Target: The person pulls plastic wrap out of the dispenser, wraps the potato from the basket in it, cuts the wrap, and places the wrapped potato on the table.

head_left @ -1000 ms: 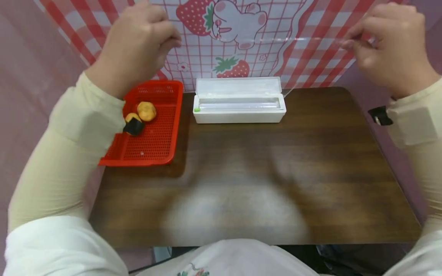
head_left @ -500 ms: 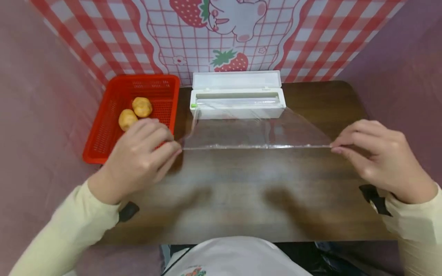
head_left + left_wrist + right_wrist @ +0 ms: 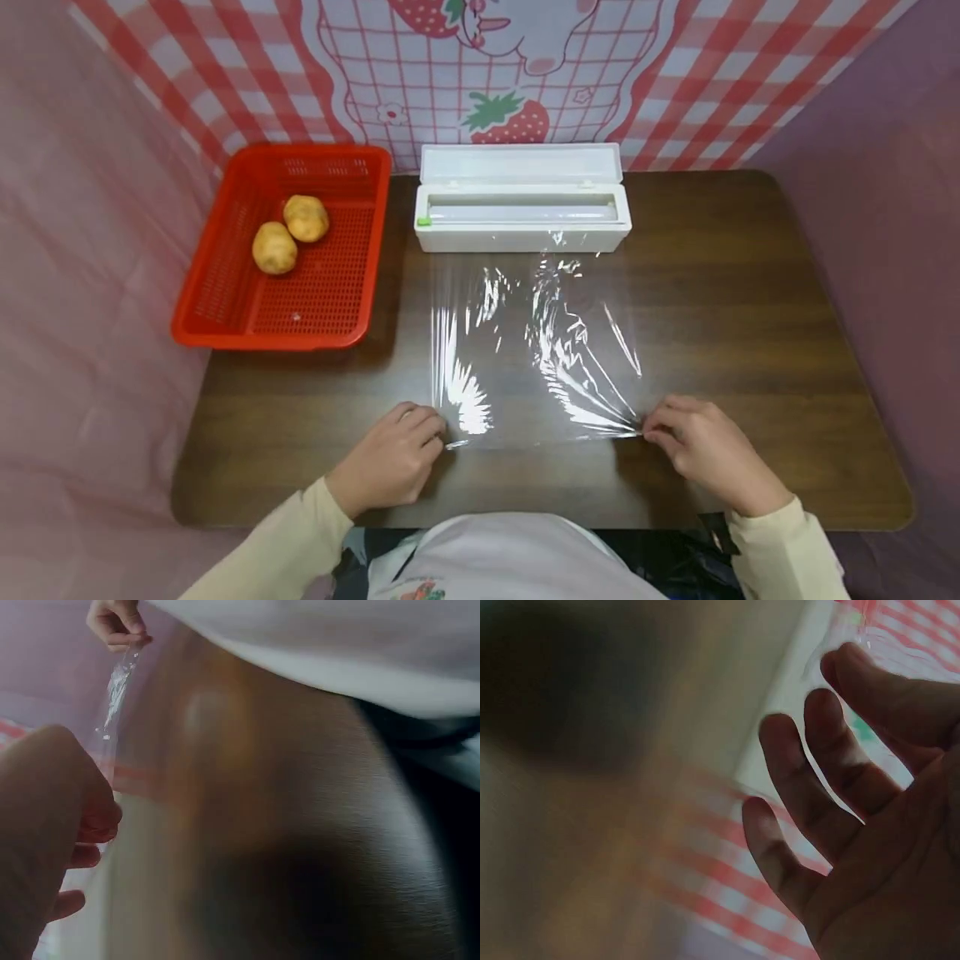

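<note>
Head view is looking evenly lit and sharp; overhead light is glaring in white streaks off the plastic film (image 3: 536, 350), and soft shadows are sitting beside the red basket (image 3: 277, 250). Straight edges are bowing slightly near the corners. Both wrist views are coming through dim and heavily blurred, close-range skin out of focus.

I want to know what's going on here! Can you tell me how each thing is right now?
Dispenser: lid open, roll showing inside.
Wrap: pulled out from the dispenser, lying crinkled on the table.
Left hand: pinching the wrap's near left corner.
Right hand: pinching the wrap's near right corner.
Basket: on the table's left end, holding two potatoes.
Potatoes: unwrapped, side by side in the basket.
</note>
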